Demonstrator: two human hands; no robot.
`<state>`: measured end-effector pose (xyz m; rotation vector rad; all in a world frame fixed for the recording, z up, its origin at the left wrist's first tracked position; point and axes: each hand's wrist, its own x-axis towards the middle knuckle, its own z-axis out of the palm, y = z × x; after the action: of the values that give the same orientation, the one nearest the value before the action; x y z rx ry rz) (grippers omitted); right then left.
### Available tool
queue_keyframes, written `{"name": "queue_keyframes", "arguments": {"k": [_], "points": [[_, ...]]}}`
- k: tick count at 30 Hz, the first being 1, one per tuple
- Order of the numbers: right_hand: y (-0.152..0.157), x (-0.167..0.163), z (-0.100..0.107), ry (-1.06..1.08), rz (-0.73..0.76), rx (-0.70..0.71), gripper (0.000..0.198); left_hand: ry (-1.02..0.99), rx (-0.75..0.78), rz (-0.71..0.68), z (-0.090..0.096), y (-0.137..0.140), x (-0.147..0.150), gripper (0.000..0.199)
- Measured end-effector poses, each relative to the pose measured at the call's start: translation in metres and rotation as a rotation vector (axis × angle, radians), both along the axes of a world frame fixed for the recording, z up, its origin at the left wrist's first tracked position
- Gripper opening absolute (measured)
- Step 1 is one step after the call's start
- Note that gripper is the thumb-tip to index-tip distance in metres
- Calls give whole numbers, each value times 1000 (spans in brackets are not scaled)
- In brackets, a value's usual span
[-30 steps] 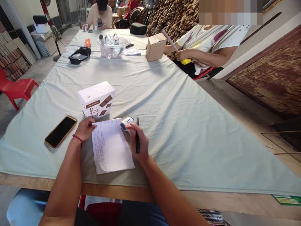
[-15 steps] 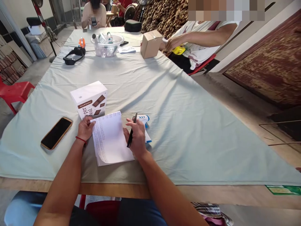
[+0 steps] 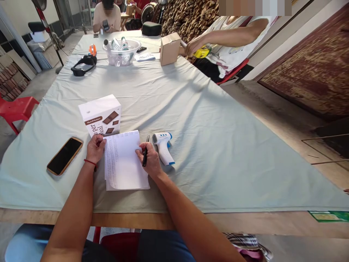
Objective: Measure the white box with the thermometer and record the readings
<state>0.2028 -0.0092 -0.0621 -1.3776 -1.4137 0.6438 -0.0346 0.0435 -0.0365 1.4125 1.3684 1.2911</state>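
A notepad (image 3: 127,160) lies before me, its left side filled with rows of handwriting. My left hand (image 3: 96,148) is closed on its upper left corner, thumb on top. In my right hand (image 3: 149,159) is a black pen (image 3: 145,155), slanted across the fingers, while the thumb and fingertips touch the pad's right edge. Just right of that hand lies a white and blue infrared thermometer (image 3: 164,148). A white box with brown print (image 3: 100,114) stands behind the pad. To the left of my left hand is a phone (image 3: 64,155), its screen dark.
Farther up the cloth-covered table (image 3: 218,163) are a black headset-like strap (image 3: 84,65), a clear basin of bottles (image 3: 122,54) and a cardboard box (image 3: 170,49). One person at right holds a yellow object (image 3: 202,52); another sits at the far end.
My right hand has moved left and away from the thermometer, which now shows fully. Its thumb and fingers have come onto the pad's right edge, the pen still held. My left hand keeps its grip.
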Motion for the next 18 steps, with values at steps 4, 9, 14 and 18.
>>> {"name": "queue_keyframes", "arguments": {"k": [4, 9, 14, 18], "points": [[8, 6, -2, 7, -96, 58, 22, 121, -15, 18, 0, -1, -3, 22], [12, 10, -3, 13, -118, 27, 24, 565, 27, -227, 12, -11, -3, 41], [12, 15, 0, -17, -91, -19, 28, 883, -77, -446, 25, -18, -1, 86], [9, 22, 2, -118, -38, -45, 36, 929, -101, -445, 25, -18, -1, 93]]}}
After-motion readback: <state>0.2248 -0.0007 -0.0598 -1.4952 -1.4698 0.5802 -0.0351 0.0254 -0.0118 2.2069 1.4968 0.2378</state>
